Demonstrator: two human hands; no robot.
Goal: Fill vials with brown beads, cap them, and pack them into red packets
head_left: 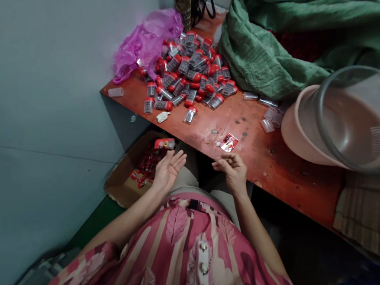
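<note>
My left hand (169, 172) is held palm up with its fingers stretched out, nothing in it. Just beyond its fingertips is a small bottle (164, 143) with a red printed wrap, over the far end of a cardboard box (115, 181). The box, below and left of the hand, contains many small red pieces (142, 179). My right hand (232, 171) is at the table's front edge with thumb and fingers pinched together; anything between them is too small to make out. Beyond it lies a shiny red printed wrapper (229, 142) on the orange-red table (207, 130).
A heap of clear, red-capped bottles (195, 69) covers the table's far left, beside a pink plastic bag (145, 39). A green sack (248, 55) stands at the back. Several clear empty tubes (269, 117) lie near a pink basin (295, 132) on the right.
</note>
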